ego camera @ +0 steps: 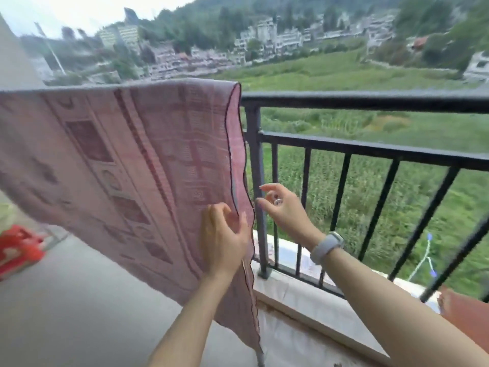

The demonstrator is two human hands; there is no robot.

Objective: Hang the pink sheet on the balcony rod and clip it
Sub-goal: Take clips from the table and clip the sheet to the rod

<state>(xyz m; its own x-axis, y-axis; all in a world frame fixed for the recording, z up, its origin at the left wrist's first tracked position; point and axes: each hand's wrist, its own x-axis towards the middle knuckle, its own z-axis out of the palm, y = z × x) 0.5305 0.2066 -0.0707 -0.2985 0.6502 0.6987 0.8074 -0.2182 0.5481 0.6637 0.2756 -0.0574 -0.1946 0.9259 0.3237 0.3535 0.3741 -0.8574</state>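
Observation:
The pink patterned sheet (127, 160) hangs folded over the dark top rod of the balcony railing (370, 100) and covers its left part. Its wavy right edge drops beside a railing post. My left hand (225, 237) is against the front of the sheet near that edge, low down, with fingers and thumb curled into the fabric. My right hand (284, 207) hovers just right of the edge, in front of the post, fingers loosely curled and holding nothing. It wears a ring, and a pale watch sits on the wrist. No clip is in view.
The bare railing with vertical bars (341, 186) runs on to the right above a white ledge (304, 290). A red plastic stool (18, 250) stands on the balcony floor at the left. A reddish-brown object (465, 316) sits at the lower right. Beyond are fields and buildings.

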